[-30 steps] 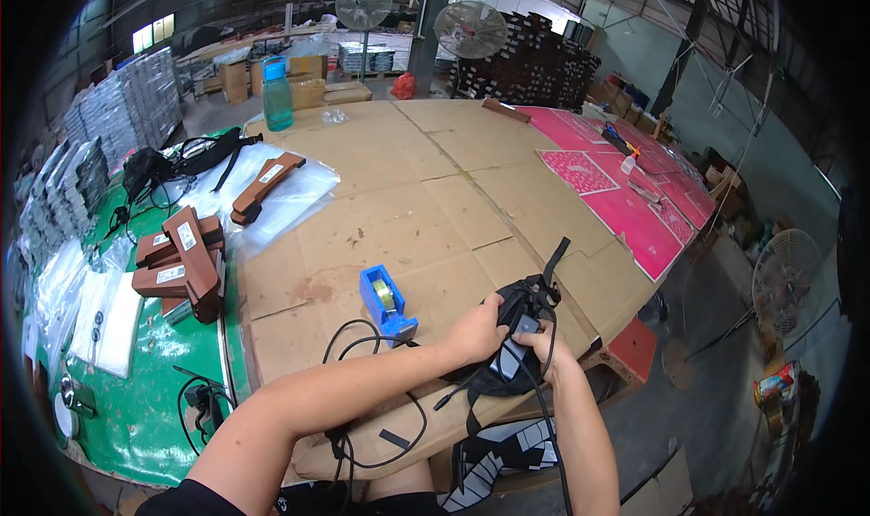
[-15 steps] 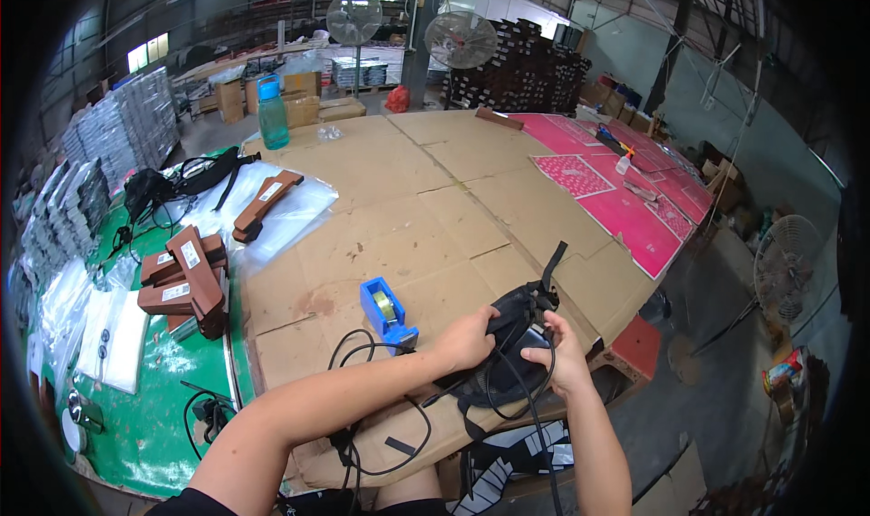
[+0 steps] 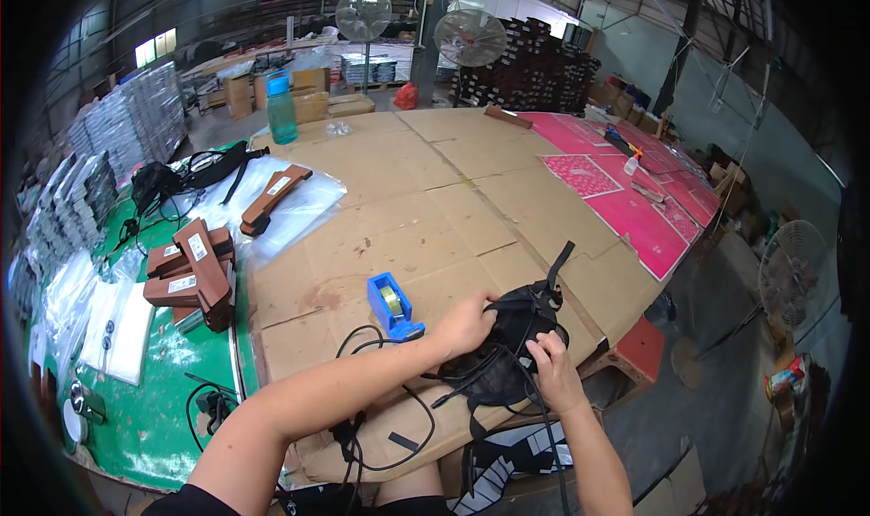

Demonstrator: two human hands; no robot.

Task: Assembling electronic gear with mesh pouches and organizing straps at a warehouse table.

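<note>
A black fabric pouch with straps lies at the near right edge of the cardboard-covered table. My left hand is closed on its upper left side, fingertips curled over the fabric. With bent fingers my right hand grips the pouch's right side; what lies under those fingertips is hidden. Black cables run across the pouch, and one hangs down past my right wrist. Left of my left hand, a blue tape dispenser stands with a roll of tape in it.
Brown parts lie piled on the green table at left, near clear plastic bags. A teal bottle stands at the far edge. Pink sheets cover the far right. A red stool sits below the right edge.
The dark device with a silvery face that showed by my right hand is out of sight. My right hand has shifted slightly down, its fingers now curled against the pouch.
</note>
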